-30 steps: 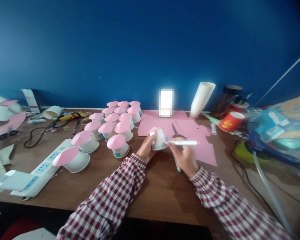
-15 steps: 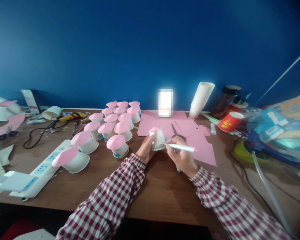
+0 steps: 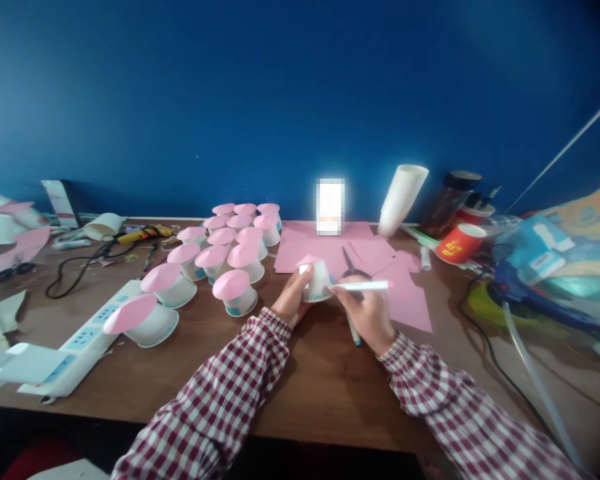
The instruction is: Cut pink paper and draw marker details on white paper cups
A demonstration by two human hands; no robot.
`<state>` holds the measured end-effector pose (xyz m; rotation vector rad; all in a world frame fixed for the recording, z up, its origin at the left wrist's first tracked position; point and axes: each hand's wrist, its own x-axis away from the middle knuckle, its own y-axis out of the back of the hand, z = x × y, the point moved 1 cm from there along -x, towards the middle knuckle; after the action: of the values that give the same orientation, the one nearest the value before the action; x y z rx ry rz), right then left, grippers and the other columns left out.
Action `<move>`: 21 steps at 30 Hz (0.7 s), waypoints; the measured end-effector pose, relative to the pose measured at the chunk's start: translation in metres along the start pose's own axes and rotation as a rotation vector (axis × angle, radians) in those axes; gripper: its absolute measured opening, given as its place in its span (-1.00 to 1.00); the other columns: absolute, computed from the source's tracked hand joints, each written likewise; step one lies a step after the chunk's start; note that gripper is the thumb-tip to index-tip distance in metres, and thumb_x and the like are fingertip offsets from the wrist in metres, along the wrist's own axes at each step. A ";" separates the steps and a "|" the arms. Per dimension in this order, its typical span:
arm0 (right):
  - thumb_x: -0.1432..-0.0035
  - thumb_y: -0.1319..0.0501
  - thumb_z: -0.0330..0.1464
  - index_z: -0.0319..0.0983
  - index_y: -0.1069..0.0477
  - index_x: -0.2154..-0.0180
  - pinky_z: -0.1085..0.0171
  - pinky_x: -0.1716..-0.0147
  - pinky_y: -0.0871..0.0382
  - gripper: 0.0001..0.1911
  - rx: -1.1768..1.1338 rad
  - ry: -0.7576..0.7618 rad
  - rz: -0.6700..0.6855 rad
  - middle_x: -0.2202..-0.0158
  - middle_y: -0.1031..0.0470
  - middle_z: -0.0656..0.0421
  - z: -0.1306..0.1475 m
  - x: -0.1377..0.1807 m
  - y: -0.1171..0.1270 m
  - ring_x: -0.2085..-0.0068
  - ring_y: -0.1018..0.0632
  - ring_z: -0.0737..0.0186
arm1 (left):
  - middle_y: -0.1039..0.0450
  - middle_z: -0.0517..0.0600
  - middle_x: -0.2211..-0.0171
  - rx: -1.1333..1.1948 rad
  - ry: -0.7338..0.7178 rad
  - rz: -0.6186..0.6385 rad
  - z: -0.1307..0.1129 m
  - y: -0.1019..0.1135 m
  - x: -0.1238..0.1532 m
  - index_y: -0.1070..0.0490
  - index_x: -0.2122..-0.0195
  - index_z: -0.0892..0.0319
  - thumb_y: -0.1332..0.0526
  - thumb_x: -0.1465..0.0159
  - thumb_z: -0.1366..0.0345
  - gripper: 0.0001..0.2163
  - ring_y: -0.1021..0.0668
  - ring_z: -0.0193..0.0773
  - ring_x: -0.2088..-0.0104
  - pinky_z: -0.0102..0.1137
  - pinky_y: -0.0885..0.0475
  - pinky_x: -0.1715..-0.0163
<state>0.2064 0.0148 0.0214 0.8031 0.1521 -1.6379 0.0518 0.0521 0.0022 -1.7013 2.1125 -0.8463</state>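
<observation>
My left hand (image 3: 293,298) is closed around a small upturned white paper cup (image 3: 318,281) with a pink paper top and a blue zigzag band near its rim. My right hand (image 3: 367,312) grips a white marker with a pink end (image 3: 364,285), lying level with its tip against the cup's right side. A second, teal-tipped pen (image 3: 353,329) pokes out below the right hand. Both wrists rest near the middle of the brown table (image 3: 325,380).
Several pink-topped upturned cups (image 3: 233,253) stand to the left. Pink paper sheets (image 3: 330,250) with scissors (image 3: 351,265) lie behind the hands. A white power strip (image 3: 75,347) lies left; a cup stack (image 3: 403,198), red cup (image 3: 459,243) and blue glue gun (image 3: 525,290) sit right.
The marker's pink end dipped half a second ago and has now swung back up to level against the cup. The left hand and the cup have stayed in place.
</observation>
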 end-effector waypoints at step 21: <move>-0.03 -0.31 0.07 -0.24 -0.36 0.53 0.43 0.70 -0.27 -0.49 -0.383 -0.492 -0.252 0.64 -0.31 0.30 -0.026 -0.012 0.003 0.63 -0.33 0.42 | -0.50 0.20 -0.03 -0.141 -0.111 0.133 -0.012 -0.021 0.064 -0.40 -0.13 0.22 -0.30 -0.20 -0.04 -0.43 -0.51 0.02 -0.08 -0.16 -0.41 -0.08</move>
<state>0.2198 0.0378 0.0098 0.0814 0.2145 -1.9171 0.0455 -0.0090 0.0326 -1.6120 2.2261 -0.5634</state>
